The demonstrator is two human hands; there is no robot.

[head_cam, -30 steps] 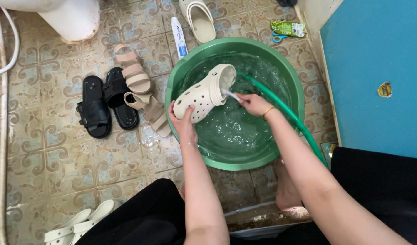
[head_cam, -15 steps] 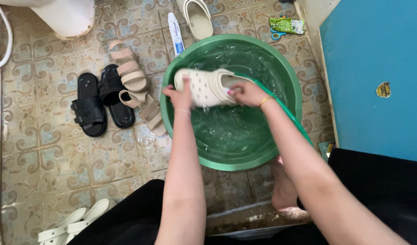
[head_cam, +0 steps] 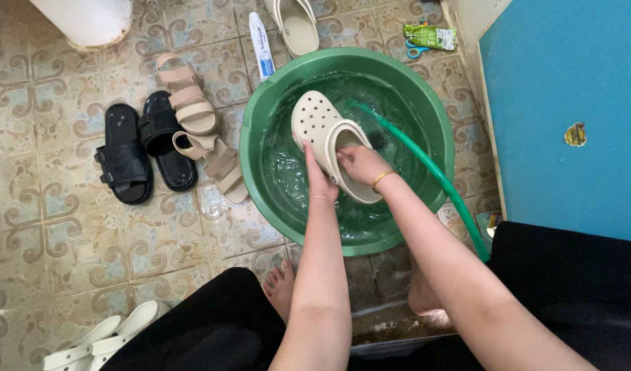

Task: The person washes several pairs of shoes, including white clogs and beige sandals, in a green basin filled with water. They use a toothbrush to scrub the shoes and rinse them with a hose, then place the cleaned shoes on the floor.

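A cream perforated clog lies tilted over the water in a round green basin. My left hand grips the clog along its near side. My right hand, with a gold bangle at the wrist, presses into the clog's opening; a dark brush tip shows just past it, partly hidden. A green hose runs from the right into the basin behind my right hand.
Left of the basin sit black sandals and tan strappy sandals on patterned tile. A second cream clog and a tube lie beyond the basin. White slippers are bottom left, a blue panel on the right.
The clog has turned from lying crosswise to pointing away with its opening toward me. My right hand has gone from its side into the opening; my left hand shifted to its near edge.
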